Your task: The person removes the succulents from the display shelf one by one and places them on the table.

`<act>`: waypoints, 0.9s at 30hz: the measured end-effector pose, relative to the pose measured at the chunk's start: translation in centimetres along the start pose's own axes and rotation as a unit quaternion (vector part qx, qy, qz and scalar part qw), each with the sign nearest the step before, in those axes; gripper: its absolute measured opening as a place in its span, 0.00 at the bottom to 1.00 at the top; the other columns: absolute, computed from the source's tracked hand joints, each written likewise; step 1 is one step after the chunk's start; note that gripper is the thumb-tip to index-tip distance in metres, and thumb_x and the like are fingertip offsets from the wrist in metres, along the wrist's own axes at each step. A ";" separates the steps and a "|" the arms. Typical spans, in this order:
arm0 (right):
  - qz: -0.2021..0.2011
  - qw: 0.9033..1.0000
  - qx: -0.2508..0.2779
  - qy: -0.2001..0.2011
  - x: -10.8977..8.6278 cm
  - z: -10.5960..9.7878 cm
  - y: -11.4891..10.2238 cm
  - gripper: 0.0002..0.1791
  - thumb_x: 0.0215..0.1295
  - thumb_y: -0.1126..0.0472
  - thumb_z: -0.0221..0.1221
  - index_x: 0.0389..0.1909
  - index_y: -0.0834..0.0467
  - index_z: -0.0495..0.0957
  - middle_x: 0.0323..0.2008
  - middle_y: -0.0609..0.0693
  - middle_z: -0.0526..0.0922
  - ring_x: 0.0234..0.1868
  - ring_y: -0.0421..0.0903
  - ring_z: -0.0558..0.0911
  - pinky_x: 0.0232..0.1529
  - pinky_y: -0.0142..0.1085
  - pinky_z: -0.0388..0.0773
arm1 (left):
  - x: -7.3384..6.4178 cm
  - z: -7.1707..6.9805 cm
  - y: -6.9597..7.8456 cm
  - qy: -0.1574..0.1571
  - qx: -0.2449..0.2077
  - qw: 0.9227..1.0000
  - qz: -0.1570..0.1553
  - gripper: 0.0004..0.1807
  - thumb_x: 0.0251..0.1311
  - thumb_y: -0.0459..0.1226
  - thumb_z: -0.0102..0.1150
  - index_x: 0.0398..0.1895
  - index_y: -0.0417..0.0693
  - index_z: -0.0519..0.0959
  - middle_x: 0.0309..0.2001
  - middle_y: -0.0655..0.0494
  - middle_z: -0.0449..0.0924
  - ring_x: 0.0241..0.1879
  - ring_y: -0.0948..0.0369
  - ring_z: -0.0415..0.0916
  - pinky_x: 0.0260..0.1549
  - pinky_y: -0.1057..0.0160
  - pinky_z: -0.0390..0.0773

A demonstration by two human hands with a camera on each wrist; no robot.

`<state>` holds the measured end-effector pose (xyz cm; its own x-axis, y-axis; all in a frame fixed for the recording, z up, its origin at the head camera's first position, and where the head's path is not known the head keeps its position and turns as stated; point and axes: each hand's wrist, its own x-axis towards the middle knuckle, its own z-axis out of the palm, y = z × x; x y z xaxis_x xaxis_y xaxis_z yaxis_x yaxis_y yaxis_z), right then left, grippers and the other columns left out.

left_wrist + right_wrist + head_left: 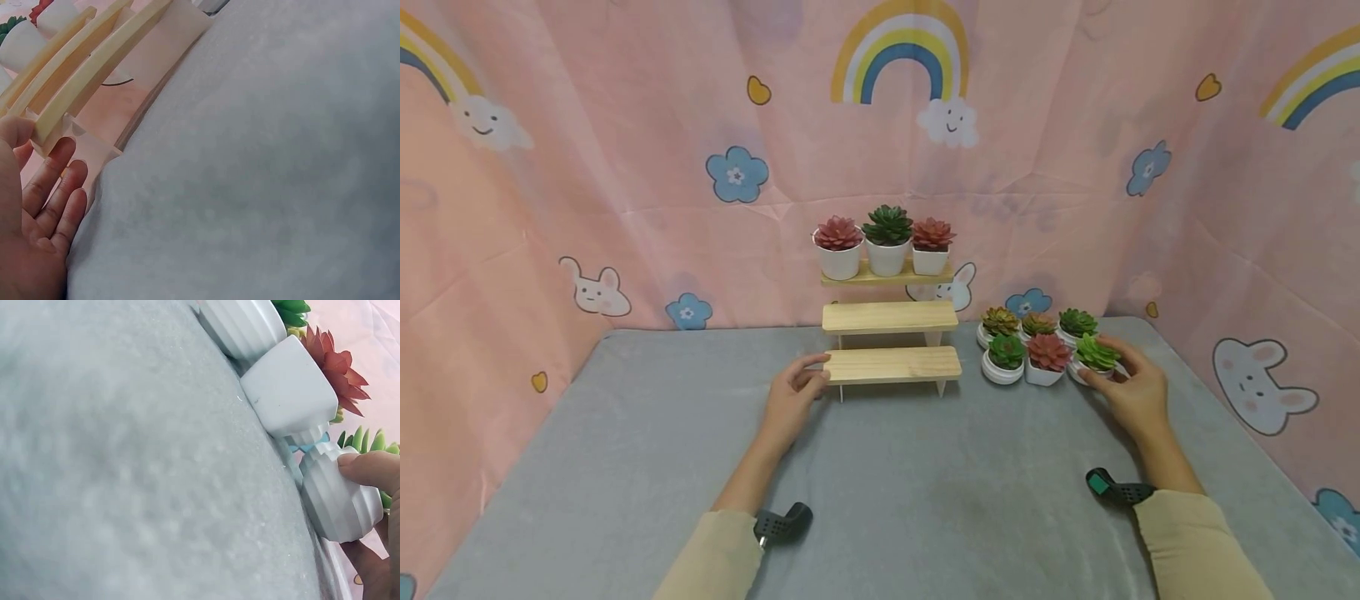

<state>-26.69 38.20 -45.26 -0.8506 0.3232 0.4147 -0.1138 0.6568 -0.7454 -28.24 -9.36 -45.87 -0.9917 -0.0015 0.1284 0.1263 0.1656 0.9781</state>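
Your right hand (1138,392) holds the bright green plant (1096,353) by its white pot (340,497), thumb on one side and fingers round the other. That plant is at the front right corner of the group of six on the grey cloth (925,492), just beside a red plant (1048,352); you cannot tell whether its pot bears on the cloth. Your left hand (792,398) pinches the left end of the stand's (892,365) lowest step between thumb and forefinger, the other three fingers spread loosely below. Your left forearm slants up and to the right; your right forearm slants up and to the left, wrist above the cloth.
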 end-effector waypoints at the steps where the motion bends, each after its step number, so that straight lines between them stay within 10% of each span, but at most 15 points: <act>1: -0.003 1.000 0.000 0.001 0.0 0.0 0.1 0.32 0.56 0.65 0.73 0.63 0.59 0.78 0.62 0.50 0.79 0.53 0.19 0.70 0.46 0.15 0.69 | 0.0 0.0 0.0 0.000 -0.001 1.000 0.000 0.18 0.69 0.38 0.59 0.60 0.49 0.80 0.49 0.42 0.87 0.43 0.62 0.83 0.42 0.66 0.80; 12: 0.014 1.000 0.000 -0.012 -0.1 -0.2 0.1 0.34 0.59 0.62 0.72 0.68 0.54 0.75 0.66 0.54 0.76 0.61 0.27 0.72 0.50 0.16 0.70 | 0.0 -0.1 -0.3 -0.003 -0.003 1.000 -0.002 0.17 0.69 0.37 0.59 0.60 0.50 0.80 0.49 0.42 0.87 0.43 0.62 0.82 0.44 0.63 0.80; 17: 0.043 0.999 0.017 -0.011 0.0 -0.5 -0.4 0.36 0.60 0.59 0.71 0.71 0.52 0.72 0.71 0.56 0.71 0.73 0.45 0.68 0.73 0.43 0.68 | 0.0 -0.1 -0.2 -0.004 -0.003 1.000 -0.003 0.18 0.69 0.37 0.59 0.60 0.50 0.80 0.50 0.43 0.86 0.42 0.63 0.83 0.44 0.63 0.80; 22: 0.020 1.000 0.017 -0.003 0.4 -1.2 -2.2 0.35 0.61 0.57 0.71 0.70 0.51 0.72 0.72 0.56 0.71 0.75 0.55 0.66 0.75 0.56 0.61 | 0.0 -0.1 -0.1 -0.001 -0.005 1.000 -0.005 0.17 0.68 0.37 0.59 0.59 0.50 0.81 0.48 0.43 0.87 0.41 0.63 0.82 0.43 0.64 0.80; 27: -0.051 0.999 0.003 0.003 0.7 -1.9 -5.2 0.32 0.62 0.58 0.70 0.68 0.49 0.75 0.68 0.51 0.76 0.69 0.32 0.70 0.73 0.44 0.67 | 0.2 0.0 -0.2 -0.003 -0.004 1.000 0.000 0.18 0.69 0.38 0.60 0.60 0.50 0.80 0.47 0.43 0.87 0.42 0.63 0.82 0.44 0.65 0.80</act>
<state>-25.69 36.31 -40.17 -0.8311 0.2592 0.4921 -0.2032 0.6820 -0.7025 -28.43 -9.36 -46.07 -0.9919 0.0039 0.1270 0.1260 0.1581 0.9794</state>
